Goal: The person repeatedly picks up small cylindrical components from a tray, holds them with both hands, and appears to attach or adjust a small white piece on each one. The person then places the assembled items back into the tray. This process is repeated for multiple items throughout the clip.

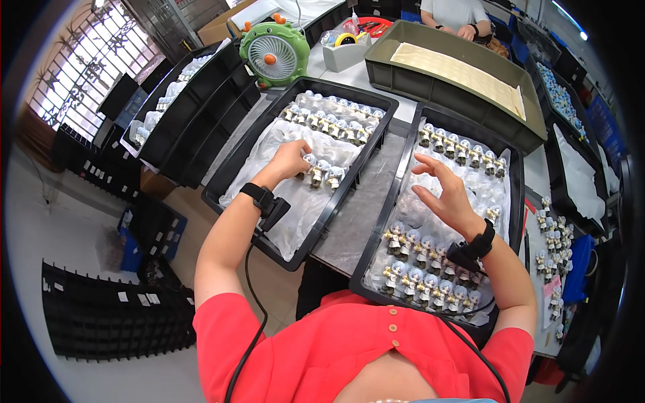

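Note:
My left hand (290,160) reaches over the left black tray (213,189), its fingers closed at the left end of a short row of small figurines (317,173). The fingertips pinch the end figurine (308,162), which they partly cover. These figurines have pale blue hair, white and dark clothes, and lie on crinkled white sheeting (269,201). Above the right black tray (516,201), my right hand (445,193) is open, thumb and fingers apart, holding nothing. One figurine (494,213) shows beside its wrist. Figurine rows (430,290) fill that tray's near part; another row (463,149) lies at its far end.
A green animal-shaped fan (274,54) stands behind the left tray. A deep olive bin (463,74) sits at the back, a person (463,20) beyond it. Stacked black trays (195,114) stand at left. More figurines (554,242) stand at right. Cables run from both wrist straps.

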`<action>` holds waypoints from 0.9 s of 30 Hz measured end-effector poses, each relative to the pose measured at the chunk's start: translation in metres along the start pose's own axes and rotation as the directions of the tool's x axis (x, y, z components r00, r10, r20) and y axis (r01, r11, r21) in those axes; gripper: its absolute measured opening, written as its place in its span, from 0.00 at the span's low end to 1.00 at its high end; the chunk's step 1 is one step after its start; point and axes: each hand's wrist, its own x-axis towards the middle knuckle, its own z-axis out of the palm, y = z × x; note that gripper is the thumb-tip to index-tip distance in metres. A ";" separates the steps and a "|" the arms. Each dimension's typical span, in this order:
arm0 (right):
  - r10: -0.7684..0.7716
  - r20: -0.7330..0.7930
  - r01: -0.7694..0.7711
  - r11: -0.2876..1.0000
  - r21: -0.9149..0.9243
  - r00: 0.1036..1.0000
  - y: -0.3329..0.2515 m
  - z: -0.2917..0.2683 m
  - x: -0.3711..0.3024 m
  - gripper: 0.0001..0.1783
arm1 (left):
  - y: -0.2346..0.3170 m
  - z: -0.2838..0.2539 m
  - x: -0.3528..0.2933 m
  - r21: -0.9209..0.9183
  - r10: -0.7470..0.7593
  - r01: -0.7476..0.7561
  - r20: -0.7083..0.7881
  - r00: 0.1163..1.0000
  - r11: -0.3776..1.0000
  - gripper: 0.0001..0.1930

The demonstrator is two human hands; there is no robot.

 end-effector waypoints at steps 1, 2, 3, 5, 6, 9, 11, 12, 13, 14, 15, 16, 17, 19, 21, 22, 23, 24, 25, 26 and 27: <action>0.008 -0.003 -0.008 1.000 -0.011 1.000 0.000 -0.001 -0.001 0.32 | 0.002 0.000 0.000 -0.019 -0.003 0.003 0.003 1.000 1.000 0.19; 0.002 0.008 -0.002 1.000 -0.016 1.000 0.003 0.000 -0.001 0.31 | 0.001 0.001 0.002 -0.005 0.003 -0.003 0.007 1.000 1.000 0.19; 0.000 0.018 0.000 1.000 -0.027 1.000 0.006 0.000 -0.001 0.30 | -0.003 0.002 0.002 0.005 0.016 -0.016 0.014 1.000 1.000 0.19; 0.008 0.034 -0.005 0.998 -0.069 0.999 0.011 -0.001 -0.001 0.28 | -0.012 0.003 0.003 -0.018 0.018 -0.018 0.036 0.999 1.000 0.20; 0.011 0.041 -0.007 0.995 -0.098 0.999 0.014 -0.002 0.002 0.28 | -0.011 0.001 0.001 -0.002 -0.010 0.011 0.076 0.997 1.000 0.20; 0.085 0.068 -0.072 0.981 -0.179 0.994 0.040 -0.008 0.009 0.23 | -0.005 -0.008 -0.004 0.181 0.098 -0.096 -0.001 0.995 0.979 0.21; 0.153 0.098 -0.127 0.965 -0.228 0.983 0.064 -0.019 0.018 0.22 | 0.012 -0.019 -0.014 0.108 0.173 -0.166 -0.055 0.983 0.980 0.21; 0.167 0.077 -0.142 0.955 -0.261 0.983 0.076 -0.027 0.022 0.22 | 0.042 -0.026 -0.025 -0.057 0.181 -0.184 -0.055 0.982 0.981 0.21; 0.242 0.068 -0.196 0.896 -0.399 0.968 0.089 -0.038 0.025 0.22 | 0.070 -0.031 -0.035 -0.222 0.192 -0.199 -0.054 0.980 0.955 0.20; 0.305 0.033 -0.249 0.829 -0.501 0.952 0.099 -0.047 0.029 0.25 | 0.092 -0.033 -0.044 -0.408 0.257 -0.232 0.007 0.966 0.883 0.19; 0.359 -0.007 -0.292 0.750 -0.593 0.933 0.107 -0.053 0.032 0.27 | 0.111 -0.034 -0.054 -0.579 0.327 -0.240 0.049 0.944 0.779 0.17; 0.414 -0.010 -0.322 0.694 -0.644 0.910 0.112 -0.057 0.029 0.29 | 0.131 -0.032 -0.063 -0.667 0.403 -0.241 0.098 0.910 0.705 0.17; 0.460 -0.013 -0.340 0.637 -0.691 0.888 0.118 -0.060 0.029 0.31 | 0.147 -0.029 -0.072 -0.745 0.475 -0.230 0.131 0.870 0.626 0.16; 0.527 -0.017 -0.377 0.585 -0.719 0.850 0.147 -0.059 0.026 0.37 | 0.168 -0.014 -0.081 -0.839 0.609 -0.239 0.132 0.782 0.489 0.16; 0.562 -0.010 -0.414 0.597 -0.687 0.827 0.146 -0.056 0.031 0.37 | 0.178 -0.002 -0.083 -0.871 0.650 -0.212 0.150 0.745 0.444 0.17; 0.556 0.003 -0.380 0.572 -0.727 0.831 0.140 -0.057 0.033 0.39 | 0.179 0.004 -0.081 -0.887 0.634 -0.162 0.170 0.754 0.432 0.17; 0.484 -0.013 -0.341 0.597 -0.726 0.875 0.136 -0.058 0.031 0.39 | 0.178 0.010 -0.077 -0.885 0.608 -0.146 0.175 0.774 0.441 0.17; 0.409 -0.030 -0.300 0.618 -0.727 0.912 0.132 -0.060 0.029 0.40 | 0.175 0.017 -0.072 -0.884 0.582 -0.129 0.180 0.793 0.449 0.17; 0.330 -0.046 -0.258 0.634 -0.729 0.943 0.128 -0.062 0.027 0.40 | 0.173 0.023 -0.068 -0.883 0.556 -0.113 0.184 0.811 0.456 0.17; 0.225 -0.070 -0.209 0.684 -0.699 0.972 0.118 -0.066 0.027 0.43 | 0.171 0.028 -0.064 -0.883 0.530 -0.102 0.179 0.829 0.458 0.18; 0.247 -0.074 -0.247 0.805 -0.540 0.966 0.096 -0.067 0.031 0.43 | 0.168 0.031 -0.061 -0.882 0.497 -0.091 0.172 0.850 0.461 0.19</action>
